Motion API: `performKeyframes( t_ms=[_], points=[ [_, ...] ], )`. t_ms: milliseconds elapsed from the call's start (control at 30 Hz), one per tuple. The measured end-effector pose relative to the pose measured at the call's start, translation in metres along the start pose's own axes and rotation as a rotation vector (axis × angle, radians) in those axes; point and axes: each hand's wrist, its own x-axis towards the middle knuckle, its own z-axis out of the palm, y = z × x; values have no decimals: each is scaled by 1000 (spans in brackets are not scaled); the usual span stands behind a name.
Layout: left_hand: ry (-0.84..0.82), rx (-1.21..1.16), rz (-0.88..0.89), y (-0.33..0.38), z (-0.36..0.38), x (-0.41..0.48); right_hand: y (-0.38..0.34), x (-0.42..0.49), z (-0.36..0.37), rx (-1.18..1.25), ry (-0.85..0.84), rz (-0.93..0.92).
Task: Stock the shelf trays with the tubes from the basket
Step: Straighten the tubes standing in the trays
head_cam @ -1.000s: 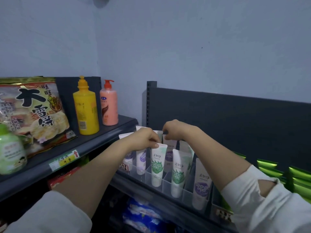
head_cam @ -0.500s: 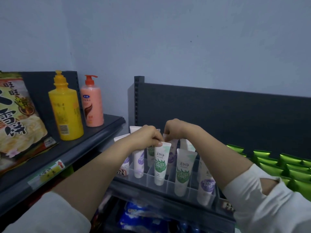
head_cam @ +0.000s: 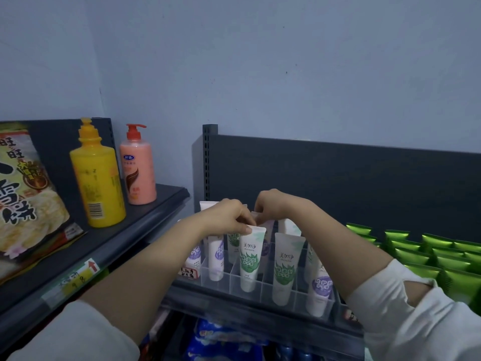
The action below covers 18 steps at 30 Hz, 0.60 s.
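Where left hand [head_cam: 227, 217] fingers [head_cam: 244, 226] curl, green tube [head_cam: 250, 261] top sits pinched beneath

The left grip [head_cam: 226, 217] has edged rightward, thumb now over the top of the green tube [head_cam: 251, 259].

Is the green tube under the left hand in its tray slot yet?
In: the green tube stands cap-down, near upright, in a front slot of the clear tray; left hand pinches its top.
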Motion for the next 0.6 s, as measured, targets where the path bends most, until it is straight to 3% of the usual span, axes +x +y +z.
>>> performKeyframes(
  t_ms=[100, 233, 333, 467, 600],
  points=[
    [44, -19, 4, -2, -7, -2, 0, -1, -4, 22, 40, -13],
    [297, 45, -63, -17, -19, -7, -8, -1, -11, -20, 234, -25],
    [317, 181, -158, -28, -21, -11, -19, 8, -10, -46, 320, -35],
    [199, 235, -275, -30, -14, -13, -32, 24, 0, -106, 173, -66],
    [164, 261, -279, -32, -9, -11, -35, 31, 9, -97, 64, -64]
  ],
)
